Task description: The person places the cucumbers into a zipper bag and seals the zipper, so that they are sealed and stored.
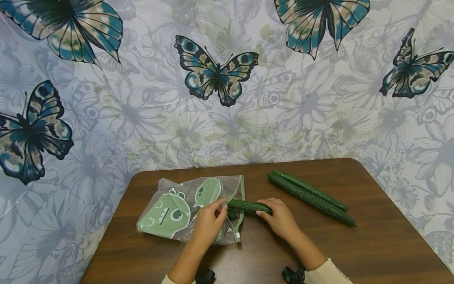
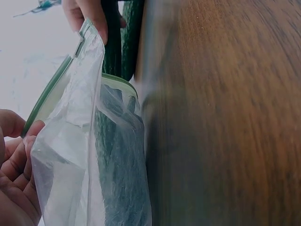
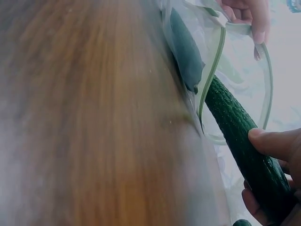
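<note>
A clear zip bag [image 1: 234,185] with green prints lies on the table, its green-edged mouth facing right. My left hand [image 1: 209,221] pinches the bag's opening edge between thumb and fingers. With my right hand [image 1: 280,217] I grip a green cucumber [image 1: 248,206] by its outer end; its other end is inside the bag's mouth. Inside the bag, another cucumber [image 3: 185,47] shows through the plastic in the right wrist view. The left wrist view also shows a cucumber [image 2: 115,165] through the bag's wall.
Two more cucumbers [image 1: 312,195] lie side by side on the brown table [image 1: 354,256], to the right of my right hand. A white slider [image 1: 237,236] sits at the near end of the bag's zip. Behind the table hangs a butterfly-patterned cloth [image 1: 220,134].
</note>
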A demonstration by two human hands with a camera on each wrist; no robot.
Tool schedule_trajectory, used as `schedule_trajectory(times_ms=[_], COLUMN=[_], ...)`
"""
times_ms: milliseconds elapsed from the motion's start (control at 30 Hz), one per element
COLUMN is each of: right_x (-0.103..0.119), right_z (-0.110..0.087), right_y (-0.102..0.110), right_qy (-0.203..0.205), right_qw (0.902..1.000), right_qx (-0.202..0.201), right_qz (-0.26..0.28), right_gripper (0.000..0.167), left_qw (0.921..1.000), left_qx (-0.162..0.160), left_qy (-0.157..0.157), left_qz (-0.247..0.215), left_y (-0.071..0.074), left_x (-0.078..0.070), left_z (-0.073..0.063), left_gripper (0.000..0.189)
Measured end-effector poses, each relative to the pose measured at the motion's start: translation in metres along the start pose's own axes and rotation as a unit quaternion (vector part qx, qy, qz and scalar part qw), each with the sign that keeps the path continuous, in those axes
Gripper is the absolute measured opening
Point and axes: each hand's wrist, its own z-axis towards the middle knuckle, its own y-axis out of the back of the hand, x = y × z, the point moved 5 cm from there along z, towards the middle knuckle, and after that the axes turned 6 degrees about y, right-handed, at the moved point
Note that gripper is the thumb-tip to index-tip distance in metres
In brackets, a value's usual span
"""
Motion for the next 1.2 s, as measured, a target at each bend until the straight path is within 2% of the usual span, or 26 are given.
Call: schedule_trajectory(times_ms=[600,800,900,1033,1200], right_x=[0.007,0.0,-0.005,-0.008,-0.011], right_z=[0.014,0.018,0.019,0.018,0.017], right_y=[-0.021,-0.02,-0.018,-0.017,-0.019], right_qy=[0.007,-0.023,-0.042,-0.049,-0.054], right_qw=[0.9982,0.9937,0.991,0.9895,0.9865], right_qx=[0.03,0.034,0.035,0.034,0.043], right_qz=[0.051,0.104,0.122,0.132,0.149], right_gripper=[0.037,0.044,0.04,0.032,0.037], left_qw=[1.0,1.0,1.0,1.0,0.9999], left_qx=[-0.004,-0.002,-0.004,-0.006,-0.005], left_qy=[-0.004,-0.003,-0.004,-0.007,-0.011], left_qz=[0.003,0.002,0.003,0.002,0.004], left_y=[0.001,0.0,0.0,0.0,0.0], left_x=[-0.003,-0.003,-0.002,-0.002,-0.002], left_z=[-0.001,-0.001,-0.001,-0.002,-0.001], left_gripper=[0.023,0.023,0.023,0.023,0.023])
